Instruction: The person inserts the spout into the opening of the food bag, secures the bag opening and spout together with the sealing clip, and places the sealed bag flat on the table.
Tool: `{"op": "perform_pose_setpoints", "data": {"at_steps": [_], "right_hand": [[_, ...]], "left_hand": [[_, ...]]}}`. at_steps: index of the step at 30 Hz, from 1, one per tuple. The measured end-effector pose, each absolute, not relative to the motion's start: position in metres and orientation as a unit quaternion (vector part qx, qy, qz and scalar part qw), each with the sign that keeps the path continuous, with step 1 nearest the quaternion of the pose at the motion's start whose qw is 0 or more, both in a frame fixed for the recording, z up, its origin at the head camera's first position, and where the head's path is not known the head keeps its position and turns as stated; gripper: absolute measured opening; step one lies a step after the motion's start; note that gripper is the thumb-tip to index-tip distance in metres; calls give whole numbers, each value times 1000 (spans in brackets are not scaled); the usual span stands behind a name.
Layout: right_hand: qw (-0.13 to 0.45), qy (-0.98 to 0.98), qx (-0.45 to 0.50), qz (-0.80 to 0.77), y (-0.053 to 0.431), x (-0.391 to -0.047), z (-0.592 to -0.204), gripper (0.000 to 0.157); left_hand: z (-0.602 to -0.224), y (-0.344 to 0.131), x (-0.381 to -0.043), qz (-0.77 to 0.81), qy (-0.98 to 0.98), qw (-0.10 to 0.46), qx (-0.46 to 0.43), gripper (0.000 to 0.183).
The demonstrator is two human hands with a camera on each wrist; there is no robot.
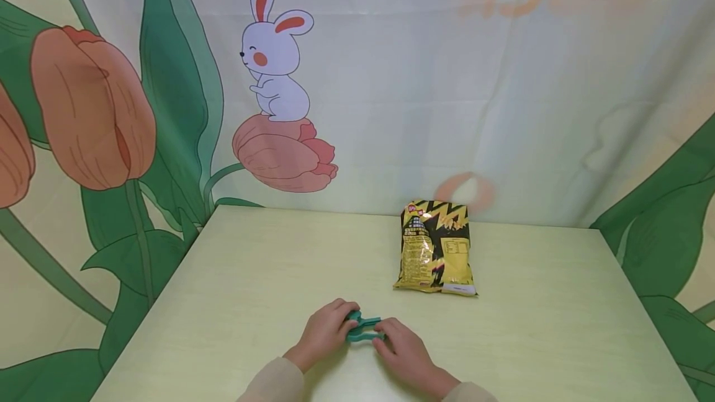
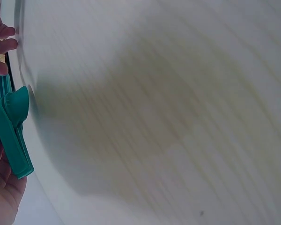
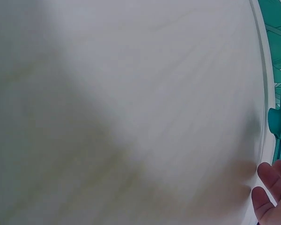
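Observation:
Above the front part of the table, both hands hold a teal plastic bag clip (image 1: 364,335) with two long arms spread apart. The left hand (image 1: 329,329) grips its left end between thumb and fingers. At the other end, the right hand (image 1: 403,351) has its thumb and fingers on the tips of the arms. A rounded, cup-like part of the bag clip (image 2: 16,104) shows in the left wrist view. Only fingertips of the right hand (image 3: 274,194) appear at the edge of the right wrist view. Farther back lies a yellow and black snack bag (image 1: 436,247), which neither hand touches.
The pale wood-grain table (image 1: 268,265) ends at a curtain (image 1: 391,110) printed with tulips and a rabbit. The snack bag lies near the table's back edge, right of the middle.

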State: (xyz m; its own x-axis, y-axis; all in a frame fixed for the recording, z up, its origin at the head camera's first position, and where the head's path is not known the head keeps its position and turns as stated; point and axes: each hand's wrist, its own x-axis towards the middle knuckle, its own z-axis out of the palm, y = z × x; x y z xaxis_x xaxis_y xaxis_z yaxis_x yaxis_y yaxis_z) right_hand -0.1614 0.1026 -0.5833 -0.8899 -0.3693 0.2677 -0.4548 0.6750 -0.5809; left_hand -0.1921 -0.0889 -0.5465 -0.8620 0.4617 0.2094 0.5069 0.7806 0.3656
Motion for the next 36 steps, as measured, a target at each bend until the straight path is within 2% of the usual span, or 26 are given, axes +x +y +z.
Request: {"op": "perform_pose_setpoints", "data": {"at_steps": [6, 19, 36], "right_hand": [[87, -918, 209, 325, 101, -164, -582, 17], [16, -934, 142, 327, 99, -177, -569, 12], [26, -943, 155, 292, 101, -185, -565, 16]], "left_hand": [[-548, -90, -193, -204, -943, 57, -258, 24], [-547, -91, -193, -203, -941, 49, -265, 23], [-549, -92, -191, -198, -938, 63, -279, 23]]}}
